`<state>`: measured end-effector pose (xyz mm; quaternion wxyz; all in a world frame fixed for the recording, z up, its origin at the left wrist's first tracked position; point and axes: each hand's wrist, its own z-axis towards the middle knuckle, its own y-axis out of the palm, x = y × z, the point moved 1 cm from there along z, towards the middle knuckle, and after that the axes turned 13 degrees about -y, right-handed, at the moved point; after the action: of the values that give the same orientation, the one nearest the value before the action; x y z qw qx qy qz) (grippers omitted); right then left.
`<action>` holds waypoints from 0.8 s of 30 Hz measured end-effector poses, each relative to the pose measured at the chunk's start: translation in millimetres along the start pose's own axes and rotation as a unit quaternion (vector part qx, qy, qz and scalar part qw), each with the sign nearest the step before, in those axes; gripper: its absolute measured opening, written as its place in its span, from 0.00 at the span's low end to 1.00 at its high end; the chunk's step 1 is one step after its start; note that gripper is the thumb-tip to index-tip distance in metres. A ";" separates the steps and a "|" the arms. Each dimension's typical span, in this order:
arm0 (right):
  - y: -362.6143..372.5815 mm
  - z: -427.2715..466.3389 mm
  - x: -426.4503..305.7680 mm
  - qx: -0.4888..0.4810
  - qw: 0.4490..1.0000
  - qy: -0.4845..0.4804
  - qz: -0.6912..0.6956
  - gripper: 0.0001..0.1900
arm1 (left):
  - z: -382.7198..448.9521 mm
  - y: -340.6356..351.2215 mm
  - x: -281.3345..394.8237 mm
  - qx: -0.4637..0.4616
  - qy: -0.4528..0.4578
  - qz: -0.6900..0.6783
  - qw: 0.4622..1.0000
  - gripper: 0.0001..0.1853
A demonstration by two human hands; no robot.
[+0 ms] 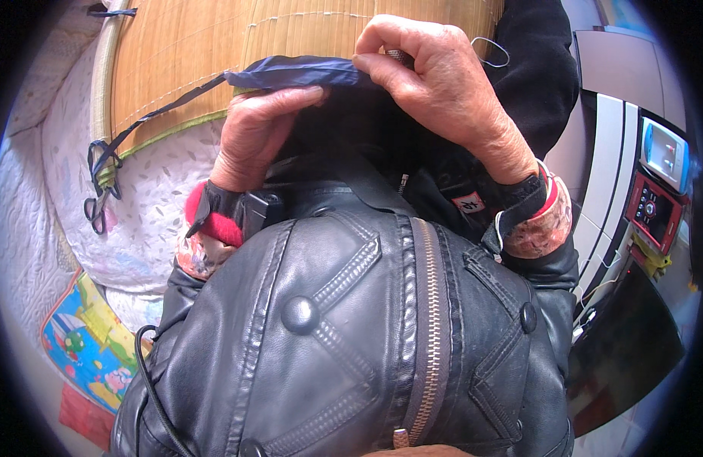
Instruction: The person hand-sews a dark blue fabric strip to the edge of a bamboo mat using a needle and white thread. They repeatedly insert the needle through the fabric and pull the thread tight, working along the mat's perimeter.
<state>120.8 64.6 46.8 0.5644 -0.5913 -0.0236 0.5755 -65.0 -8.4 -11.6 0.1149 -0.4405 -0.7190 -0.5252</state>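
Note:
A straw mat (180,51) with stitched rows and a green cloth edge lies before me. Along its near edge runs a dark blue cloth strip (294,73), trailing left as a thin twisted band to a knotted bundle at the mat's corner. My left hand (257,128) grips the edge from below, its thumb along the blue strip and its other fingers mostly hidden. With thumb and forefinger, my right hand (437,74) pinches the strip's right part. A dimpled metal band, apparently a thimble (400,57), shows inside that hand. White thread (494,54) loops out beyond it; any needle is hidden.
Pale patterned bedding (157,200) spreads at the left, with a colourful cartoon-printed mat (91,343) lower down. On the right, a red device with buttons (654,211) and a blue-framed device (664,154) sit near white cables (600,280) and a dark glossy panel (625,348).

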 end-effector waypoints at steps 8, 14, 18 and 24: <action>-1.1 1.1 -1.4 -0.011 1.000 -0.018 -0.014 0.04 | 0.1 -6.1 0.7 0.025 0.059 0.058 0.996 0.07; -4.2 0.4 -4.1 -0.027 0.998 -0.002 0.052 0.03 | 3.6 -6.3 -0.7 -0.034 0.092 0.033 0.995 0.04; -4.4 1.6 -4.4 -0.023 0.999 -0.008 0.048 0.03 | 3.0 -5.3 0.4 -0.013 0.102 0.076 0.992 0.04; -6.1 0.4 -3.5 -0.017 0.998 -0.020 0.052 0.03 | 2.3 -2.1 1.5 0.005 0.116 0.068 0.991 0.05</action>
<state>123.1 64.7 53.5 0.5231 -0.5898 -0.0140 0.6151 -66.7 -5.8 -13.0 0.2351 -0.4234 -0.6720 -0.5602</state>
